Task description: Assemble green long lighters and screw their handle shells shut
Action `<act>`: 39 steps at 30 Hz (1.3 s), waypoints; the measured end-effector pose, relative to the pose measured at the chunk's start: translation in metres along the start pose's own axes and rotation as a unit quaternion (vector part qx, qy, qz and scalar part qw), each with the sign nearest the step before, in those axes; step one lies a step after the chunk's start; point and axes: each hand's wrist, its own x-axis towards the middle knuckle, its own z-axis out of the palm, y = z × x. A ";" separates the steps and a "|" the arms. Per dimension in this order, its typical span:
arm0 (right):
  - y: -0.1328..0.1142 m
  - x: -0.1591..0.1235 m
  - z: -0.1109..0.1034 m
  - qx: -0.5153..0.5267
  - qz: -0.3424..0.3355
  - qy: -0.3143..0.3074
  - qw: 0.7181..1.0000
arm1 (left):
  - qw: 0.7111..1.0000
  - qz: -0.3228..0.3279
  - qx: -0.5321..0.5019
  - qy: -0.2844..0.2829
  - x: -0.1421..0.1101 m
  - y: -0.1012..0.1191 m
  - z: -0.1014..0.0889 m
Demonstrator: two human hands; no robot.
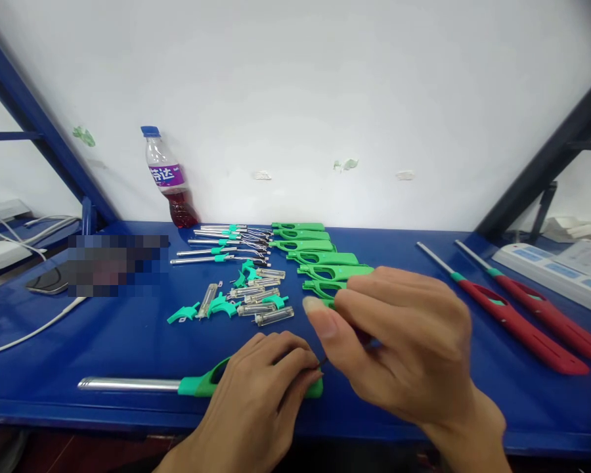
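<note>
A green gas lighter (204, 384) with a long silver barrel (128, 384) lies along the front of the blue table. My left hand (263, 387) is closed over its handle and holds it down. Just to the right, my right hand (404, 341) is raised with its fingers curled round something dark, mostly hidden in the grip. A thin dark tip from it seems to reach toward the handle end under my left fingers. Behind the hands lie several green handle shells (335, 269), clear fuel tanks (274, 316), teal triggers (223, 305) and metal barrels with wires (199, 251).
Two red lighters (517, 315) lie at the right, beside a white power strip (546, 269). A bottle of dark red drink (180, 203) leans against the white wall. At the left are a phone (49, 279), partly blurred out, and a white cable (34, 341).
</note>
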 end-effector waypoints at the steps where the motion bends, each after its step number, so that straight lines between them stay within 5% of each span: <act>1: 0.000 -0.001 -0.003 0.009 0.012 -0.004 1.000 | 1.000 -0.002 0.001 0.000 -0.001 0.000 0.000; 7: 0.002 -0.005 -0.023 0.199 0.150 -0.100 0.963 | 1.000 -0.005 -0.017 -0.019 -0.003 -0.002 0.003; 13: 0.006 0.000 -0.022 0.290 0.186 -0.149 0.927 | 0.997 -0.038 -0.061 -0.033 -0.001 -0.004 0.000; 20: 0.006 0.001 -0.013 0.294 0.234 -0.135 0.917 | 0.997 -0.042 -0.064 -0.012 -0.001 -0.006 -0.005; 27: 0.013 -0.006 -0.026 0.426 0.236 -0.246 0.838 | 0.986 -0.069 -0.133 -0.067 0.004 -0.007 -0.005; 35: 0.012 -0.005 -0.023 0.299 0.250 -0.199 0.899 | 0.989 -0.055 -0.128 -0.052 0.000 -0.010 -0.002; 39: 0.013 -0.004 -0.030 0.347 0.234 -0.212 0.883 | 0.987 -0.053 -0.139 -0.061 0.003 -0.009 -0.003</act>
